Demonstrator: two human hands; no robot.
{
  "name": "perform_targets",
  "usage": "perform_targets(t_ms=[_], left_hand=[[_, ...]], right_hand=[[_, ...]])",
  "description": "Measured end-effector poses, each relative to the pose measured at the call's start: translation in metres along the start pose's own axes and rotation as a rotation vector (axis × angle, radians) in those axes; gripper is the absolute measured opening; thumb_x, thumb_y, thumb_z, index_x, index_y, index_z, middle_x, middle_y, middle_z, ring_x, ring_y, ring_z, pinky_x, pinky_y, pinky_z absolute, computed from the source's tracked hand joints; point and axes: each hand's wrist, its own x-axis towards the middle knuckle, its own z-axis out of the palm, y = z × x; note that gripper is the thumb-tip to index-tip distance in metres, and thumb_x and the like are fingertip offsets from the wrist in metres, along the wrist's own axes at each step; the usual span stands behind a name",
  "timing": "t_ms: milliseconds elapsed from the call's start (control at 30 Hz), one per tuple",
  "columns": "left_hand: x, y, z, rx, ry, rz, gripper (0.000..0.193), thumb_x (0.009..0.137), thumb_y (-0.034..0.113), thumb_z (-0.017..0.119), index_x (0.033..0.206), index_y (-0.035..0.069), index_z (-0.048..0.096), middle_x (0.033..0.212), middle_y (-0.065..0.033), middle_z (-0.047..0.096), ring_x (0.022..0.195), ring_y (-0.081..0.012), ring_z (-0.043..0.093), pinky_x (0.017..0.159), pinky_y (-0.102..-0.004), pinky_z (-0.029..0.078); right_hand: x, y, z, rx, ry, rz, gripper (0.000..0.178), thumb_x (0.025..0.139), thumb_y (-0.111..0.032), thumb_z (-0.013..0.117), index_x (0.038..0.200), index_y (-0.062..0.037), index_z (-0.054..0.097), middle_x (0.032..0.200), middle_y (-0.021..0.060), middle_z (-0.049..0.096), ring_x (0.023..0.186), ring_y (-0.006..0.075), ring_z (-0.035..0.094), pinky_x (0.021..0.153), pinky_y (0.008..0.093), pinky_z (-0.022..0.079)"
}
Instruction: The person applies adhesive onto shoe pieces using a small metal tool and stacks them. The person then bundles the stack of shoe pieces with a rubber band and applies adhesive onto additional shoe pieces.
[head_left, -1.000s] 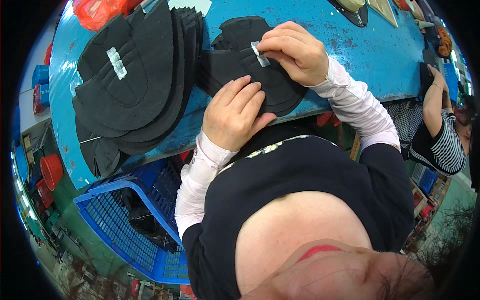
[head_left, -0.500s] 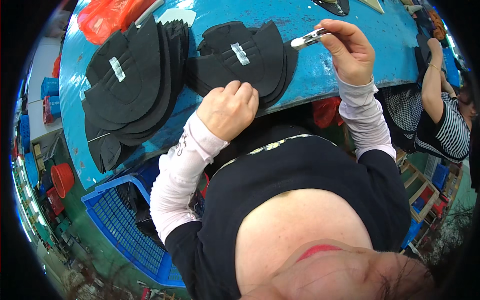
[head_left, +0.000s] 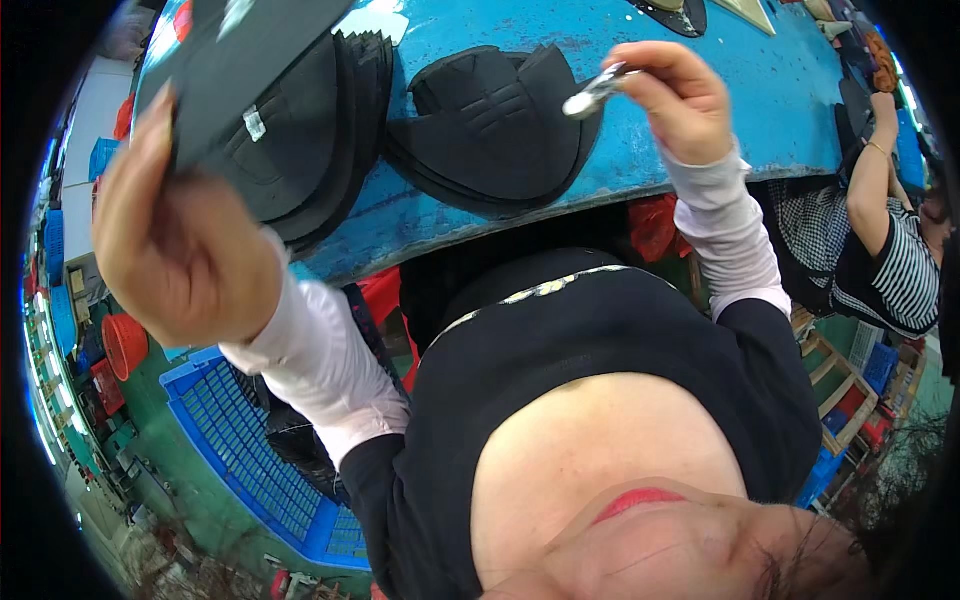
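Left hand: we see the left hand (head_left: 180, 240) raised close to the camera at the left, fingers clamped on a flat black piece (head_left: 250, 60).
Black piece: lifted off the table, above the left pile (head_left: 310, 140), which carries a small white tag (head_left: 255, 124).
Right hand: the right hand (head_left: 675, 100) is over the far right of the table, pinched shut on a small silvery tool (head_left: 592, 92).
Near pile: a second stack of black pieces (head_left: 495, 125) lies between our hands on the blue table (head_left: 700, 150).
Floor: a blue crate (head_left: 250, 450) sits low at the left.
Co-worker: a person in a striped top (head_left: 905, 270) at the right edge.
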Motion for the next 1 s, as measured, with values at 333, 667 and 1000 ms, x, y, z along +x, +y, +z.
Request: perform_targets(t_ms=[333, 667, 1000], left_hand=[[-0.061, 0.028, -0.024, 0.537, -0.402, -0.139, 0.034, 0.072, -0.007, 0.057, 0.099, 0.0, 0.076, 0.104, -0.0168, 0.075, 0.097, -0.0327, 0.072, 0.088, -0.0413, 0.055], [-0.131, 0.046, 0.055, -0.031, -0.782, -0.313, 0.032, 0.069, 0.007, 0.082, 0.099, 0.003, 0.072, 0.108, -0.0115, 0.071, 0.109, -0.0328, 0.067, 0.089, -0.0416, 0.055], [-0.132, 0.046, 0.051, -0.048, -0.795, -0.348, 0.038, 0.068, 0.02, 0.088, 0.099, 0.003, 0.072, 0.109, -0.0101, 0.072, 0.109, -0.0323, 0.067, 0.088, -0.0408, 0.055]], right_hand=[[0.031, 0.03, 0.029, -0.857, -0.293, -0.282, 0.025, 0.084, 0.007, 0.073, 0.108, -0.0023, 0.071, 0.104, 0.0109, 0.072, 0.098, 0.0266, 0.068, 0.083, 0.0332, 0.055], [0.034, 0.048, 0.041, -0.907, -0.341, -0.361, 0.024, 0.08, 0.0, 0.078, 0.102, -0.0062, 0.072, 0.098, 0.0075, 0.072, 0.094, 0.0283, 0.067, 0.082, 0.0368, 0.055], [0.054, 0.07, 0.041, -0.943, -0.271, -0.479, 0.025, 0.081, 0.004, 0.076, 0.104, -0.0023, 0.072, 0.102, 0.0096, 0.073, 0.096, 0.0281, 0.068, 0.083, 0.0347, 0.055]])
